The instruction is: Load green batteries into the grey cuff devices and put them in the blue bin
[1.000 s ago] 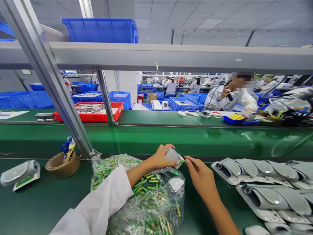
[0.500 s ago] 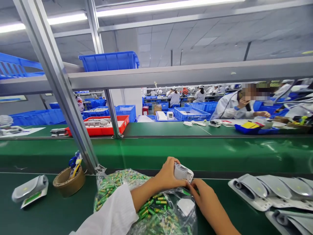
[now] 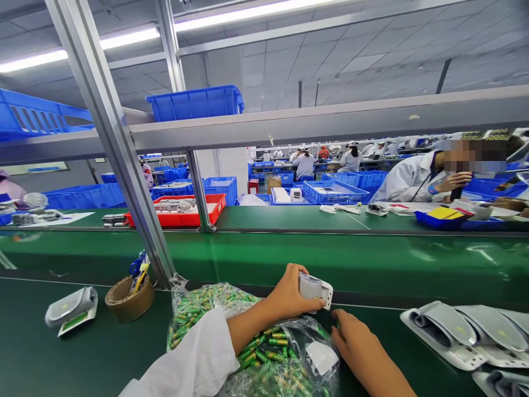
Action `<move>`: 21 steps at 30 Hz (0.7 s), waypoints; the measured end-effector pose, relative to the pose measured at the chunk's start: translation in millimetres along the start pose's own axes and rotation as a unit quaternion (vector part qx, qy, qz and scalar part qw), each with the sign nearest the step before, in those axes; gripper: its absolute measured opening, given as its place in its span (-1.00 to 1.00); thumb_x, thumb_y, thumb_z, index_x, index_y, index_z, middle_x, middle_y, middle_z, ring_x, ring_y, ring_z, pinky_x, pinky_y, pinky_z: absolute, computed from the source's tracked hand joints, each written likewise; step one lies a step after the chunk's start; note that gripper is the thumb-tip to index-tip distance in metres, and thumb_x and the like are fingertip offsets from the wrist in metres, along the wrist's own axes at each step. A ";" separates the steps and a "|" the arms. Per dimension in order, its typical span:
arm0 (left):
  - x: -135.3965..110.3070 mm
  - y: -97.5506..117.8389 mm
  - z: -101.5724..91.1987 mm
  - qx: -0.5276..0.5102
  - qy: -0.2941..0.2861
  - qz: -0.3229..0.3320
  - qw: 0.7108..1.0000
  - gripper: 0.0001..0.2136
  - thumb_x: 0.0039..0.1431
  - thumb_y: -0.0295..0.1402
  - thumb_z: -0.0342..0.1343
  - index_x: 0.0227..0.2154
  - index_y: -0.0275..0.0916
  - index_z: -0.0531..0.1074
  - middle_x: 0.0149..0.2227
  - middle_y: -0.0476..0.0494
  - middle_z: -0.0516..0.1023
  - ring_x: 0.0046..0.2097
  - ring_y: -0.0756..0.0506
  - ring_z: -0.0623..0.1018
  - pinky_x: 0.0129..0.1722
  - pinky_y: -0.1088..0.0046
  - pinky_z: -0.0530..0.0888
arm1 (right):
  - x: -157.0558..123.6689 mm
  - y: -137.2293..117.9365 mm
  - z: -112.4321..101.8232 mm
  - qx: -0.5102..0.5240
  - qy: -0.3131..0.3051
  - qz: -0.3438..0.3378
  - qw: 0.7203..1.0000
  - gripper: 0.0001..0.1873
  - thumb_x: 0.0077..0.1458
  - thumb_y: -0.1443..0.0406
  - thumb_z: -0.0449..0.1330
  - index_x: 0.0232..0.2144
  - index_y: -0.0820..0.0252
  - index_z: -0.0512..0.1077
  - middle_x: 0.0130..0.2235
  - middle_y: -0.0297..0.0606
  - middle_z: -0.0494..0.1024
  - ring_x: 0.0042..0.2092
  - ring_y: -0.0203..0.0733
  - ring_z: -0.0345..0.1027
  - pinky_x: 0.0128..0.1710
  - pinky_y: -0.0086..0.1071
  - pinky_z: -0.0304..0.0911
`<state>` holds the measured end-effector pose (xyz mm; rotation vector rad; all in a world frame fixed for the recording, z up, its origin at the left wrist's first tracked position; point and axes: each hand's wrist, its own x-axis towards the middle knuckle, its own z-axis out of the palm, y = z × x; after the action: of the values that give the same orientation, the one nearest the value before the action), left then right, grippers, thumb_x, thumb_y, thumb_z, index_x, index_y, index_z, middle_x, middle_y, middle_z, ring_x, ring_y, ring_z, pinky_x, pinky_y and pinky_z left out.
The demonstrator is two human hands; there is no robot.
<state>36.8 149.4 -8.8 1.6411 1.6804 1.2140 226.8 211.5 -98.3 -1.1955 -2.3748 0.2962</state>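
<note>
My left hand [image 3: 291, 293] is closed around a small white-and-grey device [image 3: 316, 290], holding it just above the green bench. My right hand [image 3: 359, 346] rests low beside it, fingers curled toward the clear plastic bag of green batteries [image 3: 256, 342]; whether anything is pinched in them is hidden. My left forearm in a white sleeve lies across the bag.
A row of grey-and-white devices [image 3: 463, 333] lies at the right. One more device [image 3: 72, 309] and a brown tape roll holding scissors [image 3: 129, 298] sit at the left by a slanted metal post [image 3: 124, 160]. The green conveyor [image 3: 330, 259] runs behind; a person in white sits opposite.
The view tilted up and shifted. My right hand dropped from the device's end to the bag's edge. My left hand keeps its hold on the device.
</note>
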 end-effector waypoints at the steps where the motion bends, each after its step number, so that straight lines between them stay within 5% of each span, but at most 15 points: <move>1: 0.1 -0.3 -0.1 0.004 0.000 0.001 1.000 -0.35 -0.09 -0.17 0.49 0.00 -0.17 0.28 0.08 -0.18 0.33 0.04 -0.20 0.43 0.04 0.25 0.40 | -1.1 -0.4 2.4 -0.006 -0.003 0.004 1.000 -0.79 0.24 0.39 0.08 -0.16 0.17 0.49 -0.21 -0.03 0.64 -0.20 -0.03 0.59 -0.34 -0.36 0.21; 5: 1.3 -1.1 -0.1 0.011 0.001 -0.006 1.000 -0.35 -0.08 -0.15 0.48 0.00 -0.17 0.27 0.06 -0.18 0.34 0.01 -0.19 0.44 0.02 0.25 0.42 | -0.8 2.9 3.6 0.001 0.000 0.029 1.000 -0.61 0.28 0.41 0.02 0.10 0.34 0.43 -0.04 0.18 0.62 -0.12 0.03 0.60 -0.27 -0.29 0.29; 10: 4.1 -2.0 1.2 0.017 0.001 0.004 1.000 -0.36 -0.07 -0.14 0.48 -0.01 -0.16 0.26 0.01 -0.14 0.37 -0.03 -0.16 0.45 -0.03 0.29 0.43 | 4.2 5.3 -22.1 0.048 -0.062 0.031 0.996 -0.79 0.23 0.37 0.08 -0.13 0.22 0.46 -0.19 -0.01 0.62 -0.21 -0.02 0.56 -0.32 -0.32 0.21; 16: 5.7 -0.8 0.6 0.009 -0.008 0.004 1.000 -0.36 -0.04 -0.13 0.46 -0.01 -0.17 0.24 -0.02 -0.13 0.36 -0.06 -0.13 0.44 -0.10 0.35 0.41 | 5.7 -16.5 -54.8 0.269 0.075 0.033 0.960 -0.62 0.29 0.00 0.07 -0.09 0.15 0.41 -0.30 -0.18 0.60 -0.34 -0.10 0.50 -0.32 -0.30 0.32; 21: 5.6 0.4 -1.8 0.015 -0.035 0.031 0.999 -0.38 -0.04 -0.15 0.46 -0.01 -0.17 0.26 -0.01 -0.13 0.37 -0.03 -0.15 0.45 -0.07 0.34 0.41 | 5.5 -23.8 -52.4 0.274 0.117 -0.003 0.955 -0.59 0.34 -0.06 0.06 -0.17 0.12 0.46 -0.22 -0.12 0.66 -0.26 -0.07 0.53 -0.23 -0.27 0.36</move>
<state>34.7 154.3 -6.3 1.7448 1.6241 1.1518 233.0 200.8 -41.8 -0.8971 -1.9097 0.7152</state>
